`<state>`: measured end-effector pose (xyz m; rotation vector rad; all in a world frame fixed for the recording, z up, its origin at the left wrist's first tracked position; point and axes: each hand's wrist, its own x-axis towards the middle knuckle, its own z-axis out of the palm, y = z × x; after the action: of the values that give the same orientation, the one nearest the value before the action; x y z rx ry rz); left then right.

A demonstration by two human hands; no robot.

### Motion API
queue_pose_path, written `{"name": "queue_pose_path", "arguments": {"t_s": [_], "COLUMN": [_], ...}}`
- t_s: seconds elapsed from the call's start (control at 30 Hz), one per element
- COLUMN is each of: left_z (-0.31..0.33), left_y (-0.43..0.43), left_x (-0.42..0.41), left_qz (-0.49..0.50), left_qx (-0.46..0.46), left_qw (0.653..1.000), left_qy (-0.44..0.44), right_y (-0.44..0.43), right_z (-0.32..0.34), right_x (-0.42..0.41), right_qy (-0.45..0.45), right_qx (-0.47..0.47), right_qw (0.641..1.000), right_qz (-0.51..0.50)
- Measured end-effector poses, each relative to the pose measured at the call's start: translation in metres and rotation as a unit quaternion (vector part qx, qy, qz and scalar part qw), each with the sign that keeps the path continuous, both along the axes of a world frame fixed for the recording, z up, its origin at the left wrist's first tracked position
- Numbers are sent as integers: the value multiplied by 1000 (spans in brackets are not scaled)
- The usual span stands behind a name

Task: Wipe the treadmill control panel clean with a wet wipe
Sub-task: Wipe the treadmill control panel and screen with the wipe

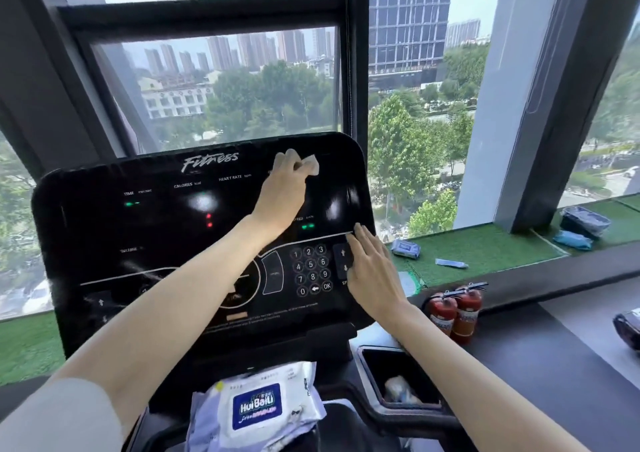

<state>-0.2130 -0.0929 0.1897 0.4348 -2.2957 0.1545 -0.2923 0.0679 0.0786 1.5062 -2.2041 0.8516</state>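
Head view:
left hand (282,188): up near 12 o'clock on the control panel (166,230), fingers bunched around the wet wipe (310,164)
wet wipe: pokes out at the hand's 2 o'clock, against the panel top
right hand (372,264): fingers flat, together, on the panel's 3 o'clock edge
wipes pack (258,405): 6 o'clock, below the panel

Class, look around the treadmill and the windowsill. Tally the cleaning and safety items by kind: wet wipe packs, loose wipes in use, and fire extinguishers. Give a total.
Wet wipe packs: 2, the large pack below the control panel and the small pack on the sill
Loose wipes in use: 1, the wet wipe in the left hand
Fire extinguishers: 2
Total: 5
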Motion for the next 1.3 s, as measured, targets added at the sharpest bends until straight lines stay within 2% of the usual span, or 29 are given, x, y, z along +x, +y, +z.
{"name": "queue_pose_path", "arguments": {"t_s": [0.07, 0.33, 0.5, 0.83, 0.9, 0.93, 1.03, 1.07, 1.1, 1.13, 1.2, 1.23, 1.27, 1.3], "left_z": [8, 18, 12, 17, 0, -15, -45, -42, -34, -24, -7, -5, -12, -25], "left_y": [0, 8, -21, -2, 4, 8, 18, 10, 1, -8, -20, -19, -12, -4], "left_x": [-10, -32, 7, -35, -28, -21, 7, 12, 13, 11, 8, 8, 8, 8], "left_qz": [3, -21, -6, -59, -98, -134, -210, -213, -195, -160, -59, -15, 18, 18], "left_qx": [15, -21, -6, 47, 55, 47, -55, -75, -77, -59, 42, 99, 128, 123], "left_qw": [1000, 998, 1000, 997, 992, 984, 935, 929, 940, 962, 997, 994, 989, 991], "left_qy": [6, -49, -1, -5, -55, -107, -281, -292, -271, -212, -38, 43, 75, 43], "right_y": [-1, -13, -17, -9, -6, -5, 0, 2, 3, 5, 7, 8, 9, 9], "right_z": [5, 7, 2, -1, -6, -9, -14, -14, -14, -15, -17, -19, -21, -24], "right_x": [-5, -6, -1, -1, 2, 4, 8, 9, 10, 11, 13, 14, 16, 18], "right_qy": [2, 6, 12, 3, 0, -1, -6, -8, -11, -14, -21, -26, -34, -43], "right_qx": [-9, -20, -27, -36, -33, -31, -22, -21, -19, -17, -10, -5, 2, 10], "right_qw": [1000, 1000, 998, 998, 998, 998, 997, 997, 997, 997, 997, 997, 997, 996], "right_qz": [3, -8, -52, -52, -53, -56, -68, -70, -70, -70, -72, -73, -74, -76]}}
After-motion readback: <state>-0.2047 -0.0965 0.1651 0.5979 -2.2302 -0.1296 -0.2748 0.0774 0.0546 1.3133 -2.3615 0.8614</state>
